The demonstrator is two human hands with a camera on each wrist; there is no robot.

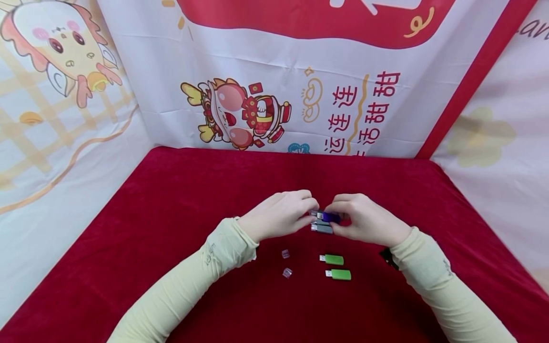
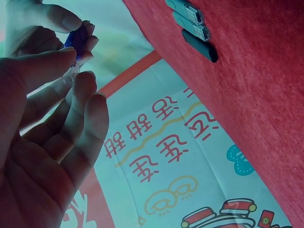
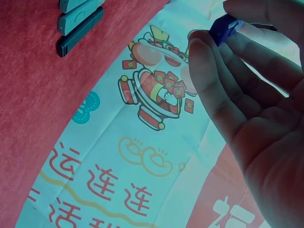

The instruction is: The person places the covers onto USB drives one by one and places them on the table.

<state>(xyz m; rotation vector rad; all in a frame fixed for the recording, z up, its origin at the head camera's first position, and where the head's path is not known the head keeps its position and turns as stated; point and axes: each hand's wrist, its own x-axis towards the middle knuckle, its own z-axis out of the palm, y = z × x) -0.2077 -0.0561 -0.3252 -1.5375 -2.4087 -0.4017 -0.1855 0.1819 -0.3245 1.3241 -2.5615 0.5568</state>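
Observation:
Both hands meet above the table's middle in the head view. My right hand (image 1: 364, 216) grips a purple USB flash drive (image 1: 331, 217), its metal plug facing left. My left hand (image 1: 283, 214) pinches a small clear cap (image 2: 70, 76) at the plug end, seen in the left wrist view close against the purple body (image 2: 76, 42). Just below the hands lie grey flash drives with clear caps on, the nearest one (image 1: 322, 229) in plain sight. Beside them is a dark flash drive (image 2: 199, 45), mostly hidden by the hands in the head view.
Nearer the body, two green flash drives (image 1: 334, 259) lie with bare plugs pointing left. To their left are two loose clear caps (image 1: 285, 254). A red cloth (image 1: 193, 190) covers the table, and printed fabric walls (image 1: 163, 95) stand behind and at the sides.

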